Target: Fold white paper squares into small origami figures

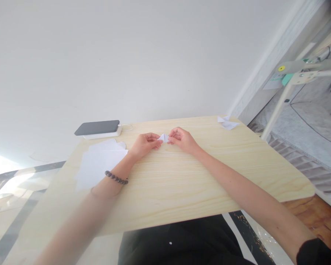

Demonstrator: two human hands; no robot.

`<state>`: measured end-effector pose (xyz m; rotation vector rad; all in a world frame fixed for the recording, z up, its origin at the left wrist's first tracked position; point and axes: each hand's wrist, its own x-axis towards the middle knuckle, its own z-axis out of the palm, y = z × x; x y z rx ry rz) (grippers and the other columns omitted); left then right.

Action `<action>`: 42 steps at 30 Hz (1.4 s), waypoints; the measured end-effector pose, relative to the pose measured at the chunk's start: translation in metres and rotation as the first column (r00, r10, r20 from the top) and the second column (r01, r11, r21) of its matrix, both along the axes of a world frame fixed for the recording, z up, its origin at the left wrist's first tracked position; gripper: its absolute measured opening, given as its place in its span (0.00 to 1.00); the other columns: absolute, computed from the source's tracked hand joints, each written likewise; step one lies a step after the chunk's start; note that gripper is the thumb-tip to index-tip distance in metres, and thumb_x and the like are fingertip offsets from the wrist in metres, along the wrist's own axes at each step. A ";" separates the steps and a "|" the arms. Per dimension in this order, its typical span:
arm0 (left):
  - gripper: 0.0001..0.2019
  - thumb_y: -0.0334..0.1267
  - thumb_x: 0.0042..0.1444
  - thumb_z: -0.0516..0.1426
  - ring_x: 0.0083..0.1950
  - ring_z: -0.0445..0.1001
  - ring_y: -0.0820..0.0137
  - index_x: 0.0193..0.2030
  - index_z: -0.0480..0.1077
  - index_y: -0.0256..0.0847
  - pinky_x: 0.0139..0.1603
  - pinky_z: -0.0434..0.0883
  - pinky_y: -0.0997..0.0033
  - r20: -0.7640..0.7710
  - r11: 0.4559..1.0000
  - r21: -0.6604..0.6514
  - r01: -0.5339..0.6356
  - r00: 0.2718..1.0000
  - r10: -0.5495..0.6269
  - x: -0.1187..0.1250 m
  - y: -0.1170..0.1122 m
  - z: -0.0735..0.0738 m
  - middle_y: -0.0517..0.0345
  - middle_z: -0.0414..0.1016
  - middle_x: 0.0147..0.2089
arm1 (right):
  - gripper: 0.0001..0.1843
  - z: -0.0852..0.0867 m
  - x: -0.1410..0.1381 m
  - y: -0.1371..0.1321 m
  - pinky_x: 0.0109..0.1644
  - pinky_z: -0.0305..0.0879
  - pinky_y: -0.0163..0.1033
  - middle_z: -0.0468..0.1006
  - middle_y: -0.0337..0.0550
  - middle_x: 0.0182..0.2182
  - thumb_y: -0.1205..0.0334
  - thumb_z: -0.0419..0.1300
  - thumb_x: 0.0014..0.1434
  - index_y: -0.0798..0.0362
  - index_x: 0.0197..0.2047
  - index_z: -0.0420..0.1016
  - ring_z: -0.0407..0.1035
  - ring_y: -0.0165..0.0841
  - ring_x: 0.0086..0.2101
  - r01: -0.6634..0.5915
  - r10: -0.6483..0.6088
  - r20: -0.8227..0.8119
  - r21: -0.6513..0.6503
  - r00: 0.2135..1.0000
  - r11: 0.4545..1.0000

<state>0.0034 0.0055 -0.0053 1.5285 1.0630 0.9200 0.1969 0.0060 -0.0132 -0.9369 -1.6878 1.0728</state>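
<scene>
**Over the far half of a pale wood-grain table (182,184), two hands pinched one small folded white paper piece (164,138)**

Between the two sets of fingertips, at about the middle of my view, I saw the paper piece standing in a peaked, roughly triangular shape. From my distant seat I could not tell whether its lower edge touched the wood. I had the bare left hand (146,144) at one side of it, thumb and fingers nearly together on the paper's left end. I had the bare right hand (184,140) opposite, its thumb and fingertips brought close on the right end in the same narrow pinch. A bracelet of dark round beads (116,177) circled the left wrist.

To the left of the left hand I made out a loose, overlapping stack of plain white paper sheets (99,165), partly behind the forearm. Just beyond the stack lay a flat dark-grey and white rectangular device (98,127), with a thin white cable (128,128) at its right end. At the far right corner I spotted a few folded white paper shapes (228,123), well apart from the right hand. A plain white wall (154,62) rose behind the table.
</scene>
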 end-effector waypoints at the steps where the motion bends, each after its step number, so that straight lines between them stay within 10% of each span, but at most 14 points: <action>1: 0.17 0.47 0.42 0.61 0.29 0.72 0.71 0.35 0.71 0.35 0.35 0.68 0.69 -0.042 1.000 0.012 0.029 0.999 -0.029 0.000 -0.001 0.000 0.54 0.75 0.29 | 0.13 0.000 0.000 0.000 0.36 0.68 0.37 0.71 0.40 0.31 0.56 0.58 0.49 0.54 0.34 0.61 0.71 0.29 0.30 -0.009 0.009 0.006 -0.001 1.000 1.000; 15: 0.15 0.47 0.47 0.56 0.29 0.68 0.73 0.33 0.72 0.35 0.32 0.66 0.73 -0.103 0.989 0.076 0.126 0.988 -0.117 -0.001 -0.004 0.006 0.54 0.73 0.30 | 0.14 0.010 0.001 -0.004 0.23 0.50 0.30 0.68 0.36 0.20 0.52 0.54 0.50 0.56 0.25 0.65 0.55 0.22 0.20 -0.074 0.063 0.338 0.021 0.939 0.997; 42: 0.18 0.52 0.47 0.55 0.32 0.68 0.72 0.32 0.71 0.37 0.30 0.65 0.74 -0.122 0.992 0.119 0.051 0.992 -0.036 0.007 -0.014 0.010 0.55 0.73 0.33 | 0.18 0.012 0.005 -0.010 0.23 0.49 0.31 0.67 0.35 0.17 0.51 0.52 0.52 0.55 0.19 0.63 0.54 0.22 0.18 -0.159 0.120 0.425 0.058 0.897 0.986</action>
